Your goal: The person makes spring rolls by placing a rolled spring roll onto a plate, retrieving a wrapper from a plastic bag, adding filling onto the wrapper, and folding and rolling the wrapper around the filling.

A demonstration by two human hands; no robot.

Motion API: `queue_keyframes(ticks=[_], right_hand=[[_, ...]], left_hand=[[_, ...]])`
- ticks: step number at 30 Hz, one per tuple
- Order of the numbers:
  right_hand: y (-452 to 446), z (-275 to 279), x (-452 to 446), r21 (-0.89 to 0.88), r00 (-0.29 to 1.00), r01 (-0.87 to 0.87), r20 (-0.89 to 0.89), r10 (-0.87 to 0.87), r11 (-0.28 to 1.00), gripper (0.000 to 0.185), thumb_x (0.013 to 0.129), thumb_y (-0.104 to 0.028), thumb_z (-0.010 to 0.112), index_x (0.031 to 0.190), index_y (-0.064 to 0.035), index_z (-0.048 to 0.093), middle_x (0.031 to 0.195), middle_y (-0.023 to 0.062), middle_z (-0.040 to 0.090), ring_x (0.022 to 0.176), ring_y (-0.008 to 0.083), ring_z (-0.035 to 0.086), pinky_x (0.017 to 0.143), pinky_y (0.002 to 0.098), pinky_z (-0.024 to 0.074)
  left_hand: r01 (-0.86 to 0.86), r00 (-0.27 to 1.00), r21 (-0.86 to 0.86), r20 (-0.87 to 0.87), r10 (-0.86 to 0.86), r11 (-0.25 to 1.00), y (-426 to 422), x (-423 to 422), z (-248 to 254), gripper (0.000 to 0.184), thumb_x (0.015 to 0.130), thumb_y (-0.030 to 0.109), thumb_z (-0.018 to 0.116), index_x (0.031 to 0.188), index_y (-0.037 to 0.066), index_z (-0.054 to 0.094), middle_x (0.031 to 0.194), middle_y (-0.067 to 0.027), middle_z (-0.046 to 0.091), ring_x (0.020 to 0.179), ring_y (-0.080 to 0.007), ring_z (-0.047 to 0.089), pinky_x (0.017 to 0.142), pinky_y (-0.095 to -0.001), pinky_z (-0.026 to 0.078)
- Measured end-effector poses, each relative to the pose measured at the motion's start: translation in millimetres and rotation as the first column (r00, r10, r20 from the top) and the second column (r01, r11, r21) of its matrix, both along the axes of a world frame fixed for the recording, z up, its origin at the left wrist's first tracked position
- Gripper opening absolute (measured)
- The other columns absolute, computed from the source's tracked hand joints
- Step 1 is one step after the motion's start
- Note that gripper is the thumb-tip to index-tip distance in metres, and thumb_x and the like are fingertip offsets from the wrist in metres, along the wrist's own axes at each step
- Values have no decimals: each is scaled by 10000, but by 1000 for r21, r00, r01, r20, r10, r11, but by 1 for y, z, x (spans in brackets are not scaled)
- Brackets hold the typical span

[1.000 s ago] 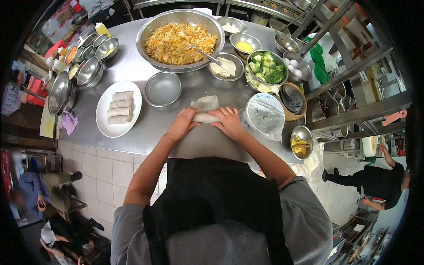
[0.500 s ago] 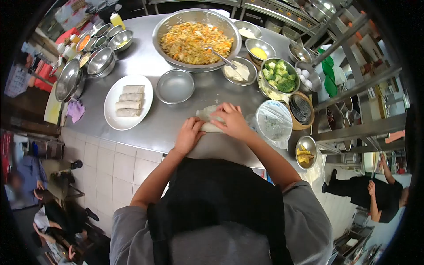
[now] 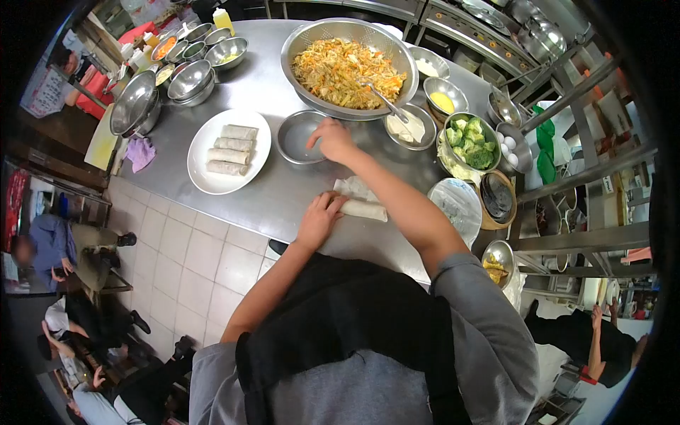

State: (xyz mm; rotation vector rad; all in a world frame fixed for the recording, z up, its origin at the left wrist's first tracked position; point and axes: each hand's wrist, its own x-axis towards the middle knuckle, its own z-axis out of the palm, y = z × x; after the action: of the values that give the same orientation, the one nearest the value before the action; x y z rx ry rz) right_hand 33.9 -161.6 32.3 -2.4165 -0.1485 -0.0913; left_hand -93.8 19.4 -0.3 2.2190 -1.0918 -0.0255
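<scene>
On the steel table in front of me lies a partly rolled spring roll, its pale wrapper still flat along the far side. The fingers of my left hand hold the roll's left end. My right hand is over the right edge of a small steel bowl, fingers apart and pointing down into it; the bowl seems to contain clear liquid. To the left, several finished rolls lie in a row on a white plate.
A large perforated bowl of shredded filling stands at the back, a spoon in it. Bowls of white paste, broccoli and eggs line the right. Stacked bowls and a purple cloth sit left. Other people are nearby.
My right hand has left the roll and moved up and left to the small steel bowl. My left hand stays on the roll's left end. The camera view has shifted.
</scene>
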Motion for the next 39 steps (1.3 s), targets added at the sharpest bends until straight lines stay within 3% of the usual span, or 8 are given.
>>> queue_keyframes(ticks=[4,7,10,19,22,31,34,39], right_hand=[[-34,35,-44,477,905,184,-423,41,860,390,832,9,519,872,-228,827,1012,122,637,990,282,612,835,357,477],[-54,-13,-99,35,977,-174,-119,177,984,339,905,-72,550,991,-261,818,1015,113,620,1014,296,594,872,388,458],[-39,0,-140,-379,972,-205,-187,142,903,308,964,-199,565,1166,-318,765,1041,97,614,1031,293,583,893,408,427],[-39,16,-136,-744,988,-130,-43,147,655,461,993,-198,501,1385,-417,607,1038,63,584,1044,240,559,876,409,395],[-29,-4,-140,-650,959,-229,-24,283,725,387,980,-208,518,1294,-360,686,1074,65,610,1059,240,571,866,416,397],[-6,28,-53,-486,993,33,118,29,873,315,924,-117,558,1029,-279,808,1106,98,609,1139,281,559,968,455,424],[7,11,-32,-628,998,-18,30,47,778,317,920,-106,555,1021,-270,808,1114,118,613,1160,289,549,1010,464,421],[-23,33,-44,-111,992,57,-103,-68,992,346,896,-54,553,985,-266,812,1113,158,607,1122,329,571,960,450,461]], left_hand=[[4,1000,-14,5,-4,1000,0,0,-1,477,832,112,714,1296,117,606,1278,-102,580,1206,-331,547,1038,-434,462],[23,1000,-23,11,-23,999,0,1,0,491,828,112,717,1306,119,604,1283,-102,581,1209,-333,546,1035,-433,466],[24,999,-26,24,-23,999,0,1,0,506,824,113,720,1315,126,602,1284,-100,583,1208,-332,547,1028,-429,471],[25,998,42,55,-28,999,2,4,0,500,839,148,711,1326,157,597,1286,-65,583,1220,-288,545,1026,-416,476],[36,998,20,56,-37,999,3,1,1,491,842,146,707,1321,146,598,1283,-73,584,1208,-303,545,1023,-417,474],[28,998,12,48,-29,1000,0,3,-2,492,849,138,702,1328,120,591,1285,-104,581,1200,-326,538,1037,-424,465],[33,998,29,58,-35,999,2,4,-1,493,845,133,705,1325,120,592,1285,-104,580,1202,-328,536,1045,-421,462],[25,996,9,86,-25,1000,2,2,-5,495,839,129,711,1321,130,597,1285,-96,578,1199,-328,539,1047,-419,462]])
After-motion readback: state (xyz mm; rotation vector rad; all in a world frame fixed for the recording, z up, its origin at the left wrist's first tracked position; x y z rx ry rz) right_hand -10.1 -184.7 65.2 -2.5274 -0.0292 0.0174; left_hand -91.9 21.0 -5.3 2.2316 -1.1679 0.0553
